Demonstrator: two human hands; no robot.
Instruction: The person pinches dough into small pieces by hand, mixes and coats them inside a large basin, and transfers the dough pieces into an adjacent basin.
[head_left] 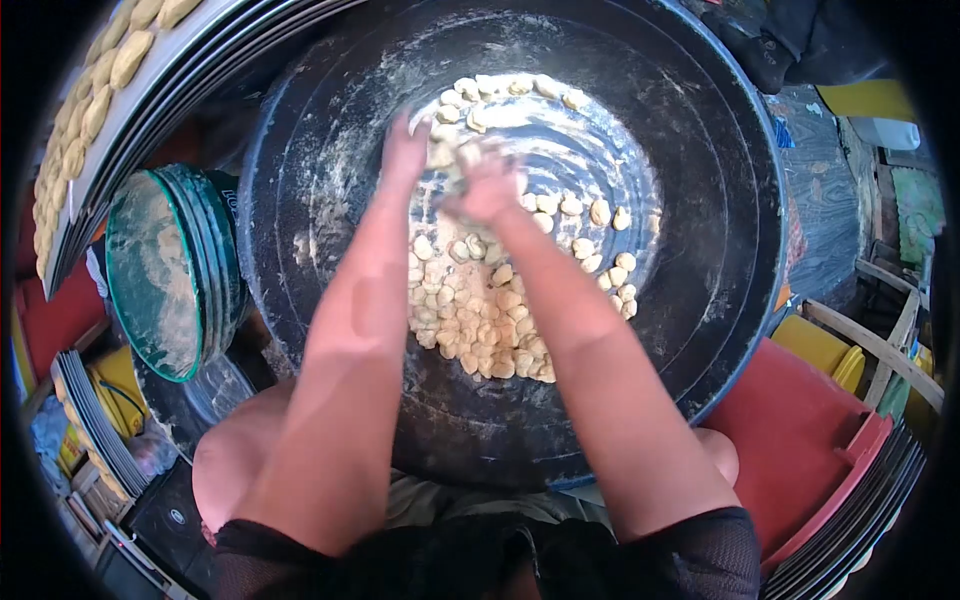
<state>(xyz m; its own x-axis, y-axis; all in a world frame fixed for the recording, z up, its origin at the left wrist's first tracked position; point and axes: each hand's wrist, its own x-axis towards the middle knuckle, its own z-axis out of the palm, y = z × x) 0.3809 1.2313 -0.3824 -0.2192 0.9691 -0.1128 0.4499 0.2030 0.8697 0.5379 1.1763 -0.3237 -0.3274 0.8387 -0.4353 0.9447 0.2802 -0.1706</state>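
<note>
In the head view, pale, rounded dough-like pieces (470,330) are gathered in a dark round basin (710,250), heaped toward the person's side, with others scattered singly over the shiny floor. The left hand (405,150) and the right hand (487,188) are held close together but apart, over the far-left part of the spread; both are blurred, so whether any piece is gripped cannot be told. Each piece is judged to be light and soft — easily dented if pinched — and is best taken lightly around its sides, or scooped from beneath in loose handfuls. Pale powder (335,130) is smeared over the basin wall; by its look, sticking should be lessened, though pieces may be left slippery.
</note>
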